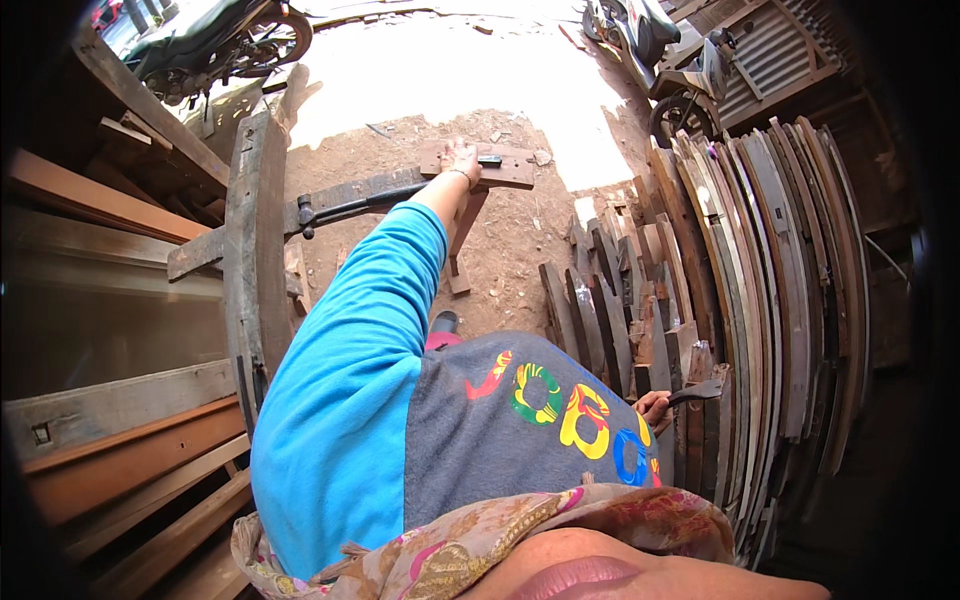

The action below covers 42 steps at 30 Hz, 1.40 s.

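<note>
My left arm, in a blue sleeve, reaches forward, and my left hand (459, 160) is closed over the handle of a hammer (345, 208). The hammer's dark head points left, and the end of its grip pokes out right of my hand. Under it lies a short brown wooden board (508, 168), on a long weathered plank (370, 186). Low at my right side, partly hidden by my shirt, my right hand (653, 408) grips a flat-bladed metal tool (697, 391), its wide end pointing right. Its handle is hidden.
A thick upright timber (255, 250) stands left of my arm. Wooden frames and boards (130, 395) fill the left side. Several upright planks (775, 250) and shorter offcuts (610, 310) crowd the right. Motorcycles (235, 50) stand beyond, over a dirt floor (495, 265).
</note>
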Tool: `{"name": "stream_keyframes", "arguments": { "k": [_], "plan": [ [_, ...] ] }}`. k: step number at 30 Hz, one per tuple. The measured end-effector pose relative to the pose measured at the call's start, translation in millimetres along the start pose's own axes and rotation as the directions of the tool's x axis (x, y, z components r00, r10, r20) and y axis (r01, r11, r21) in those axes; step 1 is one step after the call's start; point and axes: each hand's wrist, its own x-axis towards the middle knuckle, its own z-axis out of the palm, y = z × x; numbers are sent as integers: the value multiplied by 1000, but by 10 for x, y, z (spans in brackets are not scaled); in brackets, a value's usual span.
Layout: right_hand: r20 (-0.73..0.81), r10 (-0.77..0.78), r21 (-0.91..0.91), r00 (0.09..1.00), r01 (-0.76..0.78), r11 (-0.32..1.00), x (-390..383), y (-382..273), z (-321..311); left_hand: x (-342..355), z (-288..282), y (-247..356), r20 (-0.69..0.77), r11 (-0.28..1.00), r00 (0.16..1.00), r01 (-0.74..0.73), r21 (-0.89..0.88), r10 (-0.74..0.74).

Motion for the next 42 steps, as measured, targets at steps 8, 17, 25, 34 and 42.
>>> {"name": "stream_keyframes", "arguments": {
  "k": [8, 17, 25, 34, 42],
  "plan": [
    [108, 56, -41, 993, -52, 998, 319, -108, 682, -23, 2, -571, -395, 989, 917, -101, -106, 52],
    [237, 41, -2, 971, -42, 999, 787, 116, 776, -760, -336, -2150, -75, 974, 987, 124, -188, -141],
    [260, -47, -24, 964, 55, 998, 895, 172, 960, -465, -720, -1143, -67, 975, 997, 26, -220, -42],
    [171, -195, 61, 966, 187, 980, 651, -31, 916, 231, -253, 22, 291, 913, 904, -370, 173, 312],
    [226, -218, 107, 949, 199, 974, 497, 114, 418, -49, -292, 251, -319, 878, 819, -453, 153, 478]
  ]
}}
